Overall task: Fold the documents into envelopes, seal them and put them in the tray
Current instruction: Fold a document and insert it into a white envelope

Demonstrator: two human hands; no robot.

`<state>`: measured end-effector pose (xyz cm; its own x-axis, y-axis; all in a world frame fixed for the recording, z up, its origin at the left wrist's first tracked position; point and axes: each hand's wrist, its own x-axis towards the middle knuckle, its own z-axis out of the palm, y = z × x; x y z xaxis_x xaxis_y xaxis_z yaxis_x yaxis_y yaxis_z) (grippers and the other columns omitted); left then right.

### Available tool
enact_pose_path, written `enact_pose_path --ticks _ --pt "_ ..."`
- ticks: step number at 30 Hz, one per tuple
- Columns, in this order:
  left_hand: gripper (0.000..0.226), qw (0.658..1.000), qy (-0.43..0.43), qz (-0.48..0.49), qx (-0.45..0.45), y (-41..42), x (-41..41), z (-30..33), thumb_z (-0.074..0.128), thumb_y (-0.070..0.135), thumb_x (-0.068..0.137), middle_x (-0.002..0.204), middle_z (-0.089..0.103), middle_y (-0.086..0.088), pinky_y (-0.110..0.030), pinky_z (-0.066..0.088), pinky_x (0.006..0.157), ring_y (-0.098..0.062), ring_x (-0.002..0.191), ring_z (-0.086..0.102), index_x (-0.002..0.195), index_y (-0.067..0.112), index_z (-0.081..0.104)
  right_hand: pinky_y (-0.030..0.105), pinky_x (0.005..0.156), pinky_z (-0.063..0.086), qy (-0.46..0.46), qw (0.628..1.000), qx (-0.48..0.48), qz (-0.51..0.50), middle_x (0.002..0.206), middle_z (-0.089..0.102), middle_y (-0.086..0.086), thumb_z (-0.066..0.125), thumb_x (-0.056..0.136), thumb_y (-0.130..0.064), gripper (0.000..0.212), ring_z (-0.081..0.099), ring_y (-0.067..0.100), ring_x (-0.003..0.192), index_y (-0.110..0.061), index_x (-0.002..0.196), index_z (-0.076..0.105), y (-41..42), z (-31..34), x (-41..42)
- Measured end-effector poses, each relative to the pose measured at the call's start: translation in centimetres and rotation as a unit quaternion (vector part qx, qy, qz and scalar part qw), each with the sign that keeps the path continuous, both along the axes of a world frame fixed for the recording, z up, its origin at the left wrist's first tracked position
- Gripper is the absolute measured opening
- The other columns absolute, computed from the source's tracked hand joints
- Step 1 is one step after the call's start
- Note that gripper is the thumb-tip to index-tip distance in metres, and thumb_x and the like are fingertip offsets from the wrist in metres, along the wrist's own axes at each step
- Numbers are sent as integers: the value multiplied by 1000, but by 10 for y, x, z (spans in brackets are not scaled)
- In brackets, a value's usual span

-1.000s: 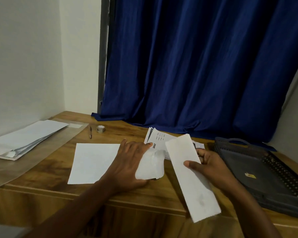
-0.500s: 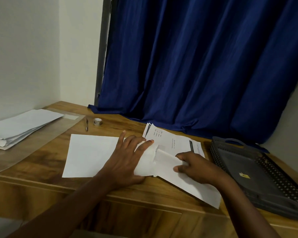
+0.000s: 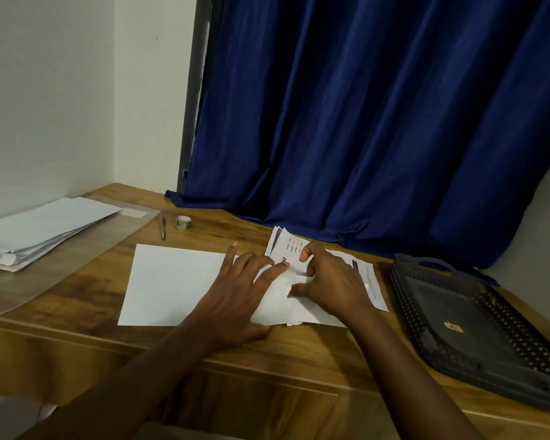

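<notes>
Left hand (image 3: 235, 296) flat with straight fingers pressing a folded white paper document (image 3: 272, 308) on the wooden table (image 3: 77, 300), right hand (image 3: 327, 281) at its 3 o'clock, fingers curled pinching the paper's edge, dark grey perforated plastic tray (image 3: 477, 328) further toward 3 o'clock, well apart

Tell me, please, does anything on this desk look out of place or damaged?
Nothing looks damaged or spilled. Only small things: the printed papers behind both hands are fanned unevenly, and a yellowish scrap lies in the dark tray. The left hand and right hand are working on white paper.
</notes>
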<state>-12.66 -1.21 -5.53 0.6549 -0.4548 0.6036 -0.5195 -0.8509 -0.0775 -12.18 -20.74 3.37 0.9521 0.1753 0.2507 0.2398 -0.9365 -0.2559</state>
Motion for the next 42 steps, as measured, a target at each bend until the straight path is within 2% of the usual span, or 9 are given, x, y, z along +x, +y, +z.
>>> enact_pose_path --ticks 4,7,13,18,21,28,33,36,42 --pt "111 1000 10 5 -13 1 2 -2 68 78 62 150 44 -4 -63 11 122 -28 137 42 153 29 27 37 90 52 -71 997 16 5 116 66 -6 82 75 -44 58 62 16 98 -36 117 43 13 -15 0" --pt "110 1000 17 12 -18 3 1 -3 61 80 66 152 42 -4 -63 10 122 -27 139 39 155 29 23 40 104 44 -111 993 41 -25 129 60 -11 77 71 -63 70 57 14 117 -39 130 47 -3 -21 1" --pt "109 998 40 17 -39 2 1 -2 63 78 68 156 37 -4 -64 7 122 -27 143 34 154 34 13 37 86 54 22 927 354 -124 138 56 0 69 81 -62 65 53 15 110 -29 135 57 -55 -33 -23" --pt "107 998 39 -5 -46 2 1 -4 61 78 69 156 36 -1 -59 3 124 -24 143 32 156 33 17 41 79 60 140 820 545 -102 98 77 14 71 90 -27 22 72 28 92 -6 97 75 -58 -60 -40" --pt "107 997 47 -25 -50 2 -2 -3 63 75 69 155 35 0 -57 4 124 -21 143 31 156 31 20 33 68 57 117 822 552 -75 88 78 12 72 90 -23 20 74 27 86 -4 91 76 -52 -66 -39" --pt "104 996 26 -50 -66 4 -6 -4 65 74 69 149 43 0 -56 13 123 -21 137 39 154 26 31 46 90 58 108 822 558 34 93 79 12 75 88 -13 13 74 30 95 -1 87 78 -18 -67 -29" --pt "100 995 -2 -75 -64 2 -6 -3 68 69 69 146 47 -3 -58 17 122 -23 135 44 152 23 36 33 66 58 116 832 541 30 81 77 18 72 87 -2 9 73 28 74 4 85 78 5 -68 -23" --pt "101 995 -3 -82 -61 1 -4 -3 71 66 67 146 48 -4 -61 19 121 -24 134 45 152 23 35 30 57 54 111 859 499 6 70 76 5 62 90 5 28 69 18 64 -8 74 80 16 -71 -18" --pt "100 995 -15 -88 -47 -1 -2 -3 72 65 66 143 51 -5 -63 25 117 -25 131 49 150 22 39 30 67 48 135 913 385 -7 65 61 -10 57 92 11 39 55 6 65 -18 69 71 26 -76 -7"
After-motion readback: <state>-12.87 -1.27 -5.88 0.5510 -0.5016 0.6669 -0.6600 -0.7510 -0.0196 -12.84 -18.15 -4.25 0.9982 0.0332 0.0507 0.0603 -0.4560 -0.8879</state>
